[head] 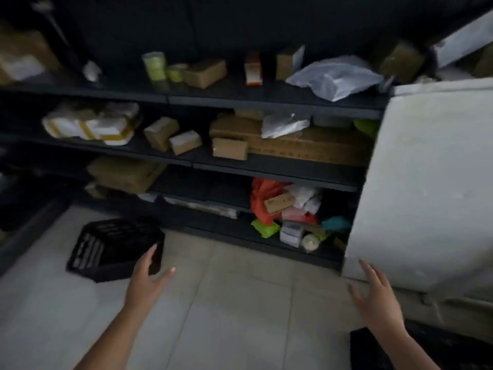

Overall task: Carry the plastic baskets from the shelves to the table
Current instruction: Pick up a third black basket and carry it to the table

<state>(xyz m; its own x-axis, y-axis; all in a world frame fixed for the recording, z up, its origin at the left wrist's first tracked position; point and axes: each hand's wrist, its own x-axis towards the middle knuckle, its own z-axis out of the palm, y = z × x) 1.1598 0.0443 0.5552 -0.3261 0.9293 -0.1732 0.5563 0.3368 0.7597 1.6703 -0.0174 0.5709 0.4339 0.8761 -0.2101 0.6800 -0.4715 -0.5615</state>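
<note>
A black plastic basket [112, 247] with slotted sides lies on the pale tiled floor in front of the dark shelves [240, 102]. My left hand [148, 280] reaches toward its right corner with fingers spread, its fingertips at the basket's edge and nothing held. Out to the right my right hand [378, 297] hovers over the floor, fingers apart and empty. A dark slotted object [369, 348], perhaps another basket, shows at the bottom edge under my right wrist. The picture is blurred.
The shelves hold cardboard boxes [205, 72], taped parcels [90, 124], a grey plastic bag [333, 76] and a heap of colourful packets [288, 209] on the lowest level. A large white padded block [426, 182] stands against the shelves on the right.
</note>
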